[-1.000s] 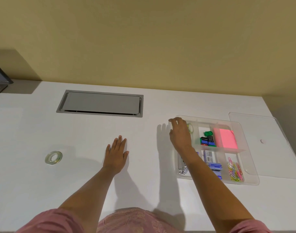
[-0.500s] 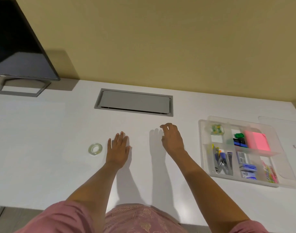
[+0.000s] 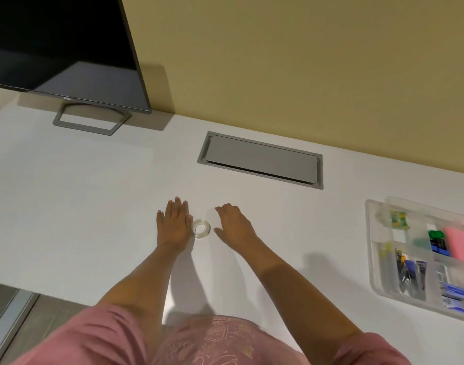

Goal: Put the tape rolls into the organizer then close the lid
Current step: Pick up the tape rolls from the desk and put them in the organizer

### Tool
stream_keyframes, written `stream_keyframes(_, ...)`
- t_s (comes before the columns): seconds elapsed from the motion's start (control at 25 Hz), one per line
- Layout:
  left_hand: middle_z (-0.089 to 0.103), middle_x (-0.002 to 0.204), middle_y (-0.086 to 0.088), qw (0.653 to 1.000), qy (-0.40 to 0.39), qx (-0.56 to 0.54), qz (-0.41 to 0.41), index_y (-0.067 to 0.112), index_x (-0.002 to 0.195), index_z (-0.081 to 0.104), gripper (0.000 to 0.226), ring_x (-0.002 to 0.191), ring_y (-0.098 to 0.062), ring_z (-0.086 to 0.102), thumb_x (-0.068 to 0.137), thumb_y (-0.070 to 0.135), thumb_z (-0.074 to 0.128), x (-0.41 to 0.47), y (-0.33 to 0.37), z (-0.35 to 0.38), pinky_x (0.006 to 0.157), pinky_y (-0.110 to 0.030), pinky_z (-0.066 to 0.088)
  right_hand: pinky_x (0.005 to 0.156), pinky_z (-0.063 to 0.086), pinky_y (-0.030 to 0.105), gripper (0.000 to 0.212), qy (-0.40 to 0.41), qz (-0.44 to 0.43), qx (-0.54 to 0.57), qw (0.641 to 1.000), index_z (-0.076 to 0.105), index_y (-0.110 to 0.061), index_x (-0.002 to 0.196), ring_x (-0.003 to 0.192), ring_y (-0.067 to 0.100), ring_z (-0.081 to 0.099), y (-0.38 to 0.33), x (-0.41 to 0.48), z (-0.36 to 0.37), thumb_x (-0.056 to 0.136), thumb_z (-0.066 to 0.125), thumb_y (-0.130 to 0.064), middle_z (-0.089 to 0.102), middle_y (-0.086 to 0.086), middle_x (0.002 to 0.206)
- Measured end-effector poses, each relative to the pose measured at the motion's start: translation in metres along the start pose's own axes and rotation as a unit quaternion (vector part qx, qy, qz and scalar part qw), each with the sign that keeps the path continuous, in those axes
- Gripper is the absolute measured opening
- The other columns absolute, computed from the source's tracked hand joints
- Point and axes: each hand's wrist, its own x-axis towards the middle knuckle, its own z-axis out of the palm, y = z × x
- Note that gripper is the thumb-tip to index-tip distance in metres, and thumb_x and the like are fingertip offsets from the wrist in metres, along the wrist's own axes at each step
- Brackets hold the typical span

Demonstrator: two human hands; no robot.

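Observation:
A clear tape roll [image 3: 201, 228] lies flat on the white desk [image 3: 81, 206] between my two hands. My left hand [image 3: 174, 225] rests palm down just left of the roll, its edge touching or nearly touching it. My right hand [image 3: 235, 223] hovers just right of the roll, fingers spread and curved, holding nothing. The clear plastic organizer [image 3: 370, 248] sits at the far right with its lid off; a green-patterned tape roll [image 3: 398, 219] lies in its back-left compartment. The lid is out of view.
A dark monitor [image 3: 62, 46] on a grey stand [image 3: 90, 119] stands at the back left. A grey cable hatch [image 3: 261, 160] is set into the desk at the back. The organizer also holds pink sticky notes [image 3: 461, 245], clips and staples. The desk's front edge runs near my body.
The view has swung left, so the organizer has slid to the right edge. My right hand has moved left from the organizer to beside the clear tape roll, which now lies between both hands.

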Motion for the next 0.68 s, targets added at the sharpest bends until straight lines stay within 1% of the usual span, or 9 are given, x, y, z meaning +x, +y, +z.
stream_keyframes(0.08, 0.007, 0.162, -0.005, 1.0, -0.003, -0.018, -0.009, 0.017, 0.152, 0.014, 0.051, 0.15, -0.022, 0.007, 0.103, 0.027, 0.023, 0.003, -0.01, 0.003, 0.121, -0.046, 0.011, 0.103, 0.041, 0.036, 0.054, -0.019, -0.021, 0.005, 1.0, 0.037, -0.008, 0.14, 0.129, 0.027, 0.041, -0.018, 0.007, 0.008, 0.093, 0.057, -0.025, 0.043, 0.011, 0.141)
stream_keyframes(0.24, 0.0, 0.163, -0.003, 0.999, -0.001, -0.045, -0.006, 0.02, 0.153, 0.007, 0.052, 0.151, -0.022, 0.001, 0.103, 0.029, 0.02, 0.005, -0.017, 0.011, 0.122, -0.046, 0.005, 0.106, 0.041, 0.037, 0.062, -0.043, -0.051, -0.006, 0.998, 0.035, -0.01, 0.143, 0.132, 0.026, 0.04, -0.038, 0.018, 0.019, 0.09, 0.063, -0.028, 0.039, 0.01, 0.145)
stream_keyframes(0.36, -0.002, 0.163, -0.003, 0.998, 0.002, -0.057, -0.006, 0.021, 0.153, 0.005, 0.052, 0.151, -0.022, -0.003, 0.103, 0.029, 0.019, 0.012, -0.019, 0.014, 0.122, -0.046, 0.001, 0.105, 0.041, 0.038, 0.059, -0.047, -0.071, -0.016, 0.996, 0.036, -0.013, 0.143, 0.132, 0.027, 0.041, -0.043, 0.024, 0.023, 0.091, 0.062, -0.023, 0.041, 0.011, 0.144)
stream_keyframes(0.48, -0.007, 0.163, -0.002, 0.998, -0.002, -0.061, -0.007, 0.022, 0.153, 0.001, 0.053, 0.15, -0.021, -0.007, 0.103, 0.03, 0.017, 0.014, -0.02, 0.018, 0.122, -0.047, -0.002, 0.103, 0.043, 0.038, 0.051, -0.039, -0.077, -0.018, 0.996, 0.042, -0.011, 0.14, 0.127, 0.028, 0.045, -0.043, 0.027, 0.026, 0.092, 0.06, -0.02, 0.047, 0.012, 0.137)
stream_keyframes(0.56, -0.011, 0.162, 0.0, 0.998, -0.013, -0.066, -0.009, 0.024, 0.152, -0.003, 0.053, 0.15, -0.02, -0.01, 0.103, 0.031, 0.015, 0.015, -0.021, 0.019, 0.122, -0.046, -0.004, 0.102, 0.044, 0.037, 0.046, -0.031, -0.071, -0.012, 0.997, 0.047, -0.009, 0.135, 0.124, 0.027, 0.047, -0.041, 0.029, 0.026, 0.092, 0.06, -0.02, 0.05, 0.012, 0.134)
stream_keyframes(0.68, -0.015, 0.161, 0.001, 0.997, -0.04, -0.07, -0.009, 0.025, 0.152, -0.007, 0.053, 0.149, -0.018, -0.014, 0.103, 0.034, 0.014, 0.019, -0.023, 0.017, 0.121, -0.047, -0.006, 0.099, 0.045, 0.034, 0.046, -0.003, -0.046, 0.022, 0.999, 0.048, -0.01, 0.134, 0.121, 0.026, 0.047, -0.037, 0.033, 0.021, 0.091, 0.06, -0.021, 0.05, 0.01, 0.133)
